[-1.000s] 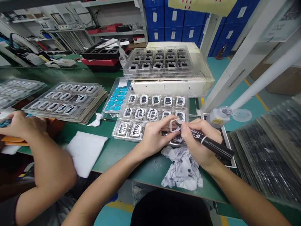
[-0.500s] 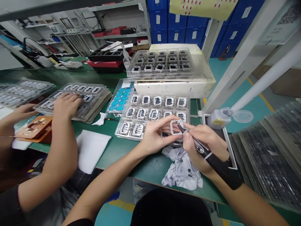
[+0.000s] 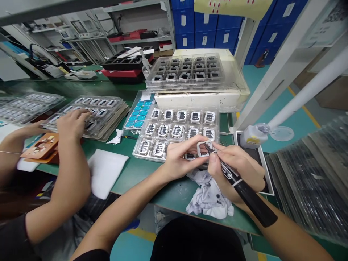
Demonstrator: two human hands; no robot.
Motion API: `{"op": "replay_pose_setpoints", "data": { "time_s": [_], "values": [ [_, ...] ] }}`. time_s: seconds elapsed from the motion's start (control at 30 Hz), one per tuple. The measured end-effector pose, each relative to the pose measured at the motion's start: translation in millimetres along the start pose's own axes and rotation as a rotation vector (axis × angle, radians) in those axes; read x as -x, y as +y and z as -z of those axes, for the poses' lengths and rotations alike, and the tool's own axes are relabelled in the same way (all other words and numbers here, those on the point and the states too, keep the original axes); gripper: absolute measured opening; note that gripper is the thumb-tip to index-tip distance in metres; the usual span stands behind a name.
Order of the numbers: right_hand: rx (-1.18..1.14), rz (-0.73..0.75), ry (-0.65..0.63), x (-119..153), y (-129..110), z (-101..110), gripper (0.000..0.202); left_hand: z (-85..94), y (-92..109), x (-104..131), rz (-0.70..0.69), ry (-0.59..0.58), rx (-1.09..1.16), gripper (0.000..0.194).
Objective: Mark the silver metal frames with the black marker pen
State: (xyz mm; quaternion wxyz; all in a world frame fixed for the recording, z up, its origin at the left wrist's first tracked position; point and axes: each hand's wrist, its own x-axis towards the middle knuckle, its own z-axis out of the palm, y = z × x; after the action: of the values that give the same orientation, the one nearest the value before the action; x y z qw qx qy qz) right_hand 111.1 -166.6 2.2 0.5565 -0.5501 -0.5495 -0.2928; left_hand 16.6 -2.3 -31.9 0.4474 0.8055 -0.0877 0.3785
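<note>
My left hand (image 3: 181,158) pinches a small white square frame part (image 3: 203,148) above the near edge of a clear plastic tray (image 3: 178,127) filled with similar parts. My right hand (image 3: 236,170) grips a black marker pen (image 3: 244,191), and the pen's tip touches the inside of the frame part. Both hands hover just above a crumpled, ink-stained white cloth (image 3: 210,197) on the green bench (image 3: 141,174).
A co-worker's hands (image 3: 71,122) rest on a stack of clear trays (image 3: 92,112) at left, beside an orange fixture (image 3: 43,146) and a white sheet (image 3: 104,172). More trays sit on a white box (image 3: 201,98). A small white bottle (image 3: 251,136) stands at right.
My hands barely moved; the pen's tip shifted slightly inside the frame part. The co-worker's hand went from the bench's left edge up onto the tray stack.
</note>
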Motion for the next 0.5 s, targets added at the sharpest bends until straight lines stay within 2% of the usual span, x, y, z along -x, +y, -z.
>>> {"op": "replay_pose_setpoints", "data": {
  "time_s": [0.3,0.4,0.5],
  "values": [
    [-0.006,-0.021,-0.008,1.5,0.2,1.3,0.023,-1.2,3.7,-1.6,-0.053,0.028,-0.075,0.045],
    [0.005,0.010,-0.008,1.8,2.2,-0.8,0.023,0.0,3.2,-2.0,-0.075,0.023,-0.032,0.047],
    [0.006,0.043,0.001,2.7,1.9,3.0,0.023,0.0,-1.0,-2.8,-0.039,0.018,0.046,0.049]
  ]
}}
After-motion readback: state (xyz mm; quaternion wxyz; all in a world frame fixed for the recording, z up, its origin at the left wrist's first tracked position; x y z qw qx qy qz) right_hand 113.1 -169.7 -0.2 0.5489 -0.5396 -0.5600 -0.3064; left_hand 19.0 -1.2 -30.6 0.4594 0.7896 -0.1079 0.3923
